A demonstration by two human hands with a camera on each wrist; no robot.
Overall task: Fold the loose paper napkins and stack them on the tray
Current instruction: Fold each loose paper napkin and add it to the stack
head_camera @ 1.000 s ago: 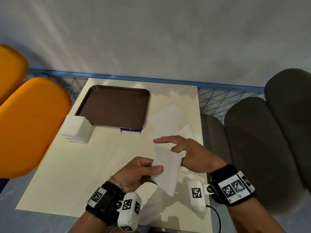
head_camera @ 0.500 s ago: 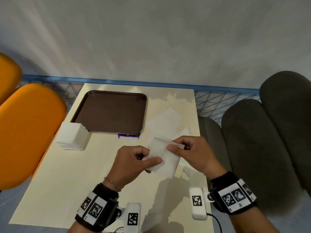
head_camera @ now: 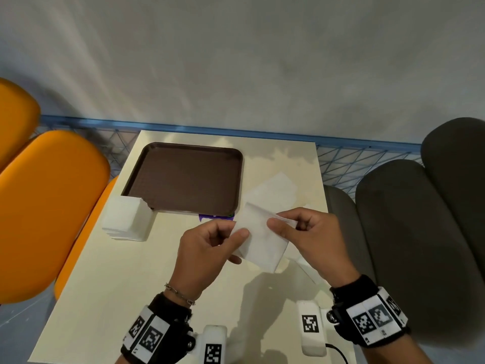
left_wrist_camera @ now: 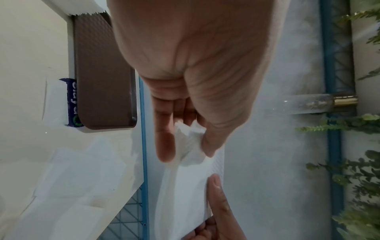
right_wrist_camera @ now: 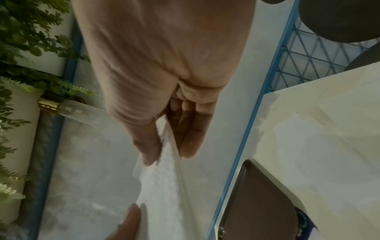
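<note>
A white paper napkin (head_camera: pixel 259 239) is held in the air above the cream table (head_camera: pixel 126 279), in front of the brown tray (head_camera: pixel 186 179). My left hand (head_camera: pixel 210 248) pinches its left edge between thumb and fingers (left_wrist_camera: pixel 164 144). My right hand (head_camera: pixel 307 235) pinches its upper right edge, thumb (right_wrist_camera: pixel 148 146) on one face and fingers behind. The napkin (right_wrist_camera: pixel 162 186) hangs taut between both hands. The tray holds nothing. Loose napkins (head_camera: pixel 275 193) lie on the table right of the tray, partly hidden by my hands.
A thick stack of white napkins (head_camera: pixel 128 219) sits at the tray's near left corner. A purple wrapper (head_camera: pixel 212 217) pokes out under the tray's near edge. Orange chairs (head_camera: pixel 44 206) stand left, dark grey chairs (head_camera: pixel 420 232) right, a blue wire fence (head_camera: pixel 354 158) behind.
Both hands lifted the napkin up and away from me. The right hand went from a pointing finger to a pinch on the top edge, and the napkin now spreads between the hands.
</note>
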